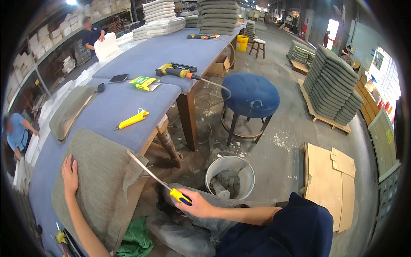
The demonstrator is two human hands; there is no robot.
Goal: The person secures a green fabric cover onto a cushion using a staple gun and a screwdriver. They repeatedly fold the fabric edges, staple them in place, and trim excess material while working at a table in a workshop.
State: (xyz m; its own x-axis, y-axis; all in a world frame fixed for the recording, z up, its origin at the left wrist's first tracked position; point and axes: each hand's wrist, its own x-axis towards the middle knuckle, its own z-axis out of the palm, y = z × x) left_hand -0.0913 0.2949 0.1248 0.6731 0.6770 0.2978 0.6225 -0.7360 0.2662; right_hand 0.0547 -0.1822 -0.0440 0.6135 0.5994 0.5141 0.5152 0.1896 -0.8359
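Observation:
My left hand [70,177] lies on a grey-green fabric-covered pad [96,169] at the near left of the table, its fingers stretched out. In my right hand [200,205] is a screwdriver [179,196], gripped by its yellow and blue handle. Its long shaft points up and left, and the tip is over the pad's right edge; whether it touches I cannot tell. Loose fabric [135,176] hangs at that edge. Beyond the pad lie a yellow utility knife [132,120] and a curved grey-green padded piece [72,109].
A staple gun [176,70] with a hose, a green-yellow box [144,83] and a phone [118,78] lie on the blue-covered table [141,100]. To the right stand a blue stool [250,94], a scrap bucket [252,182] and stacked cushions [332,85]. Co-workers stand across the table.

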